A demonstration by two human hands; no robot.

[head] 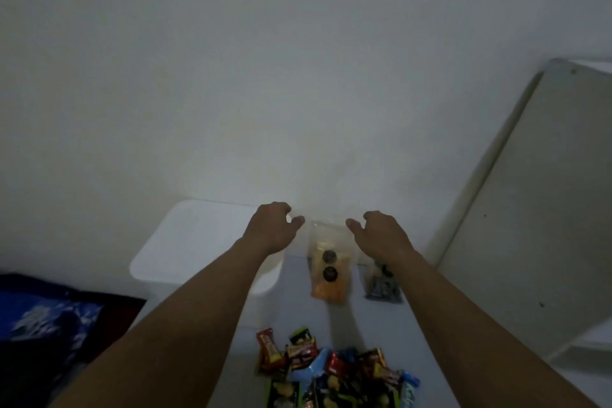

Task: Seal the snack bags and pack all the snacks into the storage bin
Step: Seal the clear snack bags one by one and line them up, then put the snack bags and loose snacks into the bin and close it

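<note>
Snack bag (329, 262) of clear plastic stands at the far edge of the tabletop (334, 318), leaning toward the wall (298, 76), with orange pieces at its bottom and two dark round labels on its front. Both arms are stretched out to it. The left hand (273, 228) is at the bag's top left corner, fingers curled and thumb out, and the right hand (381, 232) mirrors it at the top right corner. Each hand is loosely curled with a gap between thumb and fingers; whether either one actually pinches the plastic I cannot tell, the light is dim and the top strip nearly invisible.

It looks like the sealing step, just starting. To do it well, I'd say catch the top strip with both thumbs in front and fingers behind, pull it taut so the two sides line up, then press along from one corner to the other. Squeeze out air first, or the bag will bulge in the bin.

A second small bag (382, 285), darker, sits just to the right, partly hidden by the right wrist. The white storage bin (185, 242) waits at the far left corner, its lid on. A heap of bright wrapped snacks (334, 371) lies at the near edge, not yet packed.
</note>
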